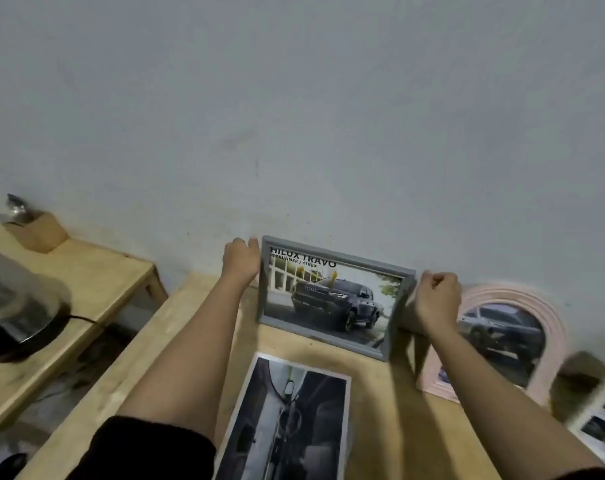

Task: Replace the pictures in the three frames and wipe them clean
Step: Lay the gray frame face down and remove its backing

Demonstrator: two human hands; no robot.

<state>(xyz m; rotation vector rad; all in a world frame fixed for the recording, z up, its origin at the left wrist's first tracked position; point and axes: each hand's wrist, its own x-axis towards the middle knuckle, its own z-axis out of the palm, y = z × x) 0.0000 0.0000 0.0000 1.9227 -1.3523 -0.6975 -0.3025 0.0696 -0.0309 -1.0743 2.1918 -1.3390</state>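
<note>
Pictures are lying closest to us: a loose print (287, 420) of a dark, greyish scene is resting flat on the wooden bench (148, 362) between our two forearms. More prints (602, 424) are showing at the right edge, too blurred to read. We are reaching forward over the bench with both arms, and a dark sleeve (155, 445) is covering the left upper arm. Farther on, we are holding the grey frame (363, 262) with the hands well apart, one at each short side. Our left hand (241, 261) is curling its fingers around the upper left corner, and our right hand (436, 299) is closing curled fingers on the right edge near the top. The grey frame is standing on its long lower edge at the back of the bench, tilting back toward the wall (294, 98); we cannot tell whether its top is touching. It is carrying a truck picture (339, 303) lettered HILUX TRAVO. Just beside it on the right, partly behind our right wrist, a pink arched frame (557, 327) is leaning at the wall, showing a silver car picture (502, 334). Off to the left, a second bench (86, 271) is carrying a metal kettle (14, 299) and a wooden holder (38, 233).
</note>
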